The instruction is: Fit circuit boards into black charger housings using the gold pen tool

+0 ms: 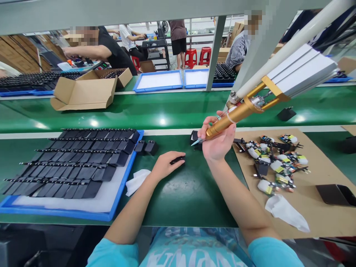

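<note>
In the head view my left hand [167,163] is closed around a small black plastic piece [177,160], mostly hidden by the fingers, low over the green mat. My right hand [218,142] grips a gold-coloured glue dispenser [232,118] whose thin pale-blue nozzle [197,142] points down and left. Behind that nozzle sits a dark block [194,136], partly covered by my right hand. Two black adapter housings [151,147] stand just beyond my left hand, beside the blue tray.
A blue-rimmed tray [112,215] at left holds rows of black adapters. Circuit boards [280,163] lie on cardboard [314,218] at right, near a white cloth [286,213] and dark phone-like object [335,194]. A green conveyor [167,116] and several people are beyond.
</note>
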Demonstrator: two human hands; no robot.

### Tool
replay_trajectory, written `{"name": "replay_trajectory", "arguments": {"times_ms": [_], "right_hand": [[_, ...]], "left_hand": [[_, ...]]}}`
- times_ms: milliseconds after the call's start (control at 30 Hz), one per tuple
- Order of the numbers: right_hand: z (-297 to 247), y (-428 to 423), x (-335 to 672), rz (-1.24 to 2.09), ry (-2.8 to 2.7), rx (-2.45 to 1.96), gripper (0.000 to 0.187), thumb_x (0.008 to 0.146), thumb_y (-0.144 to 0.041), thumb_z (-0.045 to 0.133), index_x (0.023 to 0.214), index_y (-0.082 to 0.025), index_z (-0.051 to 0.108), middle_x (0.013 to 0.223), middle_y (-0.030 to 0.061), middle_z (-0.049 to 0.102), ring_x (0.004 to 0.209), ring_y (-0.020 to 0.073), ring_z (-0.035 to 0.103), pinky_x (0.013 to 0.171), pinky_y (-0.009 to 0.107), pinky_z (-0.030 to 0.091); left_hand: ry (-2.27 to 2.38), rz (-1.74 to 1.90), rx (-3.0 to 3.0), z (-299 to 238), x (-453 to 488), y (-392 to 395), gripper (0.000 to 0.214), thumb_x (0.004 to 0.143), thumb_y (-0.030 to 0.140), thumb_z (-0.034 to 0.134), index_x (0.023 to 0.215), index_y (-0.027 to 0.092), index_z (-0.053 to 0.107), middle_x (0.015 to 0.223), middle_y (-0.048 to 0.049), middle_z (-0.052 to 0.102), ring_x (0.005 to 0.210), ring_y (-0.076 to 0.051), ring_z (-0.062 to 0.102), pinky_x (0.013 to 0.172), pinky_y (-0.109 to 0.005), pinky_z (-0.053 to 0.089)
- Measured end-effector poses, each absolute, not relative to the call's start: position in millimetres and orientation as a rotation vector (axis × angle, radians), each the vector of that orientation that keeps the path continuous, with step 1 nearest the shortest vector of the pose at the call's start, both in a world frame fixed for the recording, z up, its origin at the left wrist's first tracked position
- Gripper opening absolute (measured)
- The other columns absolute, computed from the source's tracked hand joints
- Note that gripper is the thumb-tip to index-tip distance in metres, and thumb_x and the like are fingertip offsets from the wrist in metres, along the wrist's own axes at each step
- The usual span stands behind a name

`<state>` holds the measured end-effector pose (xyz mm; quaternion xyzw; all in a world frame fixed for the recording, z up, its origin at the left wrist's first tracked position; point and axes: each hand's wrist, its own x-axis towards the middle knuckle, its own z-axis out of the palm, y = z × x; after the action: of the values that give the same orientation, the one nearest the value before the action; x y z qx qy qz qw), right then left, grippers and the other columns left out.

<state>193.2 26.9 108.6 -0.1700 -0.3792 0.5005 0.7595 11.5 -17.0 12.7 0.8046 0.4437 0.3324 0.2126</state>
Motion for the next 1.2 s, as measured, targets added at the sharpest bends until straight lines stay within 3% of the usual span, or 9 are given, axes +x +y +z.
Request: {"name": "replay_trajectory", "arguments": {"times_ms": [267,433,600,733,967,1100,1200], "right_hand": [[107.2,26.5,192.7,1.093,-0.833,-0.318,0.038,0.087,-0.061,0.039,0.105,-0.030,0.053,0.081,-0.0020,0.057,0.044,0.0081,0.046,0.047,0.027,0.041],[106.7,27.3,193.3,1.101,-0.819,-0.302,0.038,0.088,-0.060,0.039,0.105,-0.029,0.054,0.081,-0.0022,0.058,0.044,0.0080,0.047,0.047,0.027,0.041],[108.7,26.7,193.0,1.102,-0.817,-0.329,0.040,0.085,-0.063,0.042,0.104,-0.028,0.051,0.080,-0.0032,0.058,0.043,0.0075,0.046,0.046,0.027,0.041],[109.9,26.7,193.0,1.103,-0.821,-0.356,0.043,0.084,-0.066,0.042,0.104,-0.028,0.049,0.079,-0.0039,0.057,0.043,0.0072,0.046,0.045,0.026,0.042],[109.4,27.9,195.4,1.064,-0.827,-0.343,0.040,0.086,-0.060,0.041,0.103,-0.025,0.051,0.077,-0.0026,0.058,0.043,0.0094,0.049,0.046,0.027,0.042],[109.0,28.3,196.0,1.055,-0.830,-0.363,0.042,0.086,-0.062,0.040,0.102,-0.025,0.051,0.077,-0.0023,0.058,0.043,0.0100,0.049,0.045,0.027,0.042],[108.9,28.0,195.6,1.053,-0.826,-0.370,0.043,0.085,-0.063,0.041,0.102,-0.025,0.051,0.077,-0.0018,0.057,0.043,0.0104,0.049,0.045,0.028,0.041]], "left_hand": [[1.185,0.977,2.261,3.5,14.9,-14.6,0.019,0.093,0.030,0.056,0.108,0.022,0.065,0.110,-0.0046,0.070,0.103,-0.016,0.064,0.095,-0.032,0.050],[1.194,0.745,2.436,6.0,19.0,-15.3,0.029,0.099,0.028,0.042,0.120,0.024,0.060,0.114,-0.0050,0.068,0.099,-0.019,0.061,0.089,-0.035,0.049],[1.344,0.434,2.634,7.9,25.2,-18.8,0.042,0.090,0.040,0.057,0.130,0.026,0.052,0.098,-0.0051,0.063,0.091,-0.023,0.058,0.072,-0.033,0.050],[1.385,0.464,2.654,4.9,29.1,-21.5,0.034,0.093,0.034,0.052,0.126,0.025,0.053,0.097,-0.0055,0.060,0.090,-0.022,0.058,0.072,-0.033,0.047],[2.021,0.616,2.528,3.3,14.0,-16.0,0.041,0.093,0.042,0.052,0.127,0.020,0.056,0.094,-0.0121,0.064,0.095,-0.030,0.054,0.082,-0.044,0.039],[2.310,0.617,2.378,2.7,2.9,-8.1,0.041,0.089,0.037,0.057,0.128,0.023,0.057,0.105,-0.0150,0.063,0.107,-0.035,0.050,0.089,-0.050,0.037],[2.500,0.710,2.219,4.9,-3.3,-5.1,0.050,0.085,0.031,0.062,0.133,0.023,0.053,0.131,-0.0184,0.051,0.123,-0.039,0.042,0.097,-0.053,0.034]]}}
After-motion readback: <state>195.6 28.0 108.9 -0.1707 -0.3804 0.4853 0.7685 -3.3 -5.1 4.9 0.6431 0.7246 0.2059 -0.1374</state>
